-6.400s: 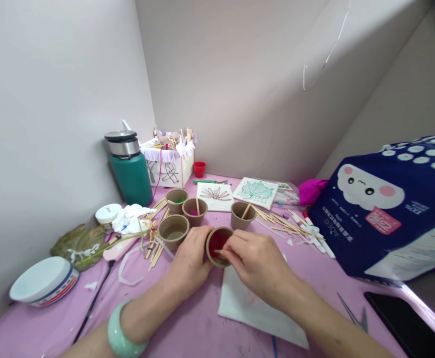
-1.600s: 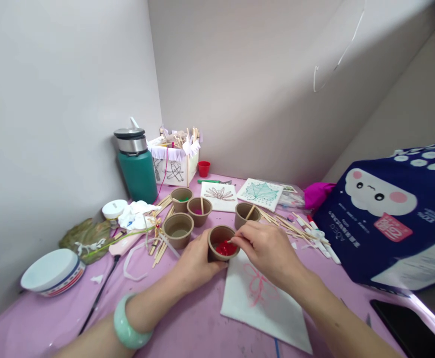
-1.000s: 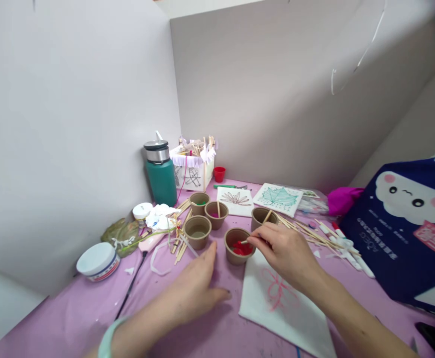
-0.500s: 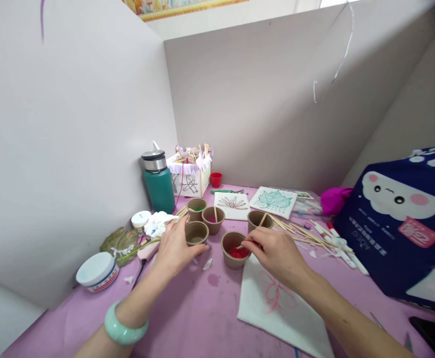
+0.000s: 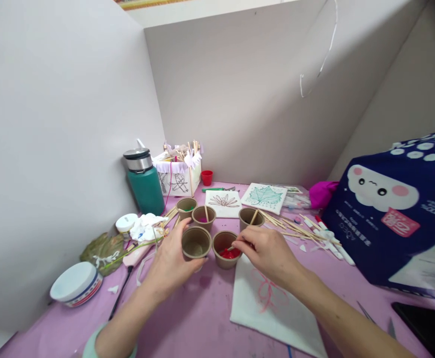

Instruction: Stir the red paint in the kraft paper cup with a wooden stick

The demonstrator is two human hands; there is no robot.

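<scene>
In the head view my left hand [image 5: 169, 263] is wrapped around a brown cup [image 5: 196, 243] with a little pale liquid in it. My right hand [image 5: 268, 249] pinches a thin wooden stick [image 5: 232, 248], whose lower end dips into a brown cup of red paint [image 5: 225, 262]. The two cups stand side by side, almost touching. Below my right forearm lies a white cloth [image 5: 273, 325] bearing a pink flower drawing [image 5: 268, 293]. Behind are a cup with magenta paint [image 5: 203, 226], a cup with green paint [image 5: 186, 213] and another brown cup with a stick [image 5: 245, 219].
A green bottle [image 5: 146, 189] and a decorated box [image 5: 178, 176] stand at the back left. Loose wooden sticks [image 5: 292, 229] and white markers [image 5: 337, 246] lie right of the cups. A large blue bag [image 5: 374, 238] leans at the right, a white bowl [image 5: 76, 283] sits far left.
My left hand has closed around the brown cup with pale liquid and brought it nearer, beside the red paint cup. My right hand keeps its stick in the red paint. The view has shifted slightly.
</scene>
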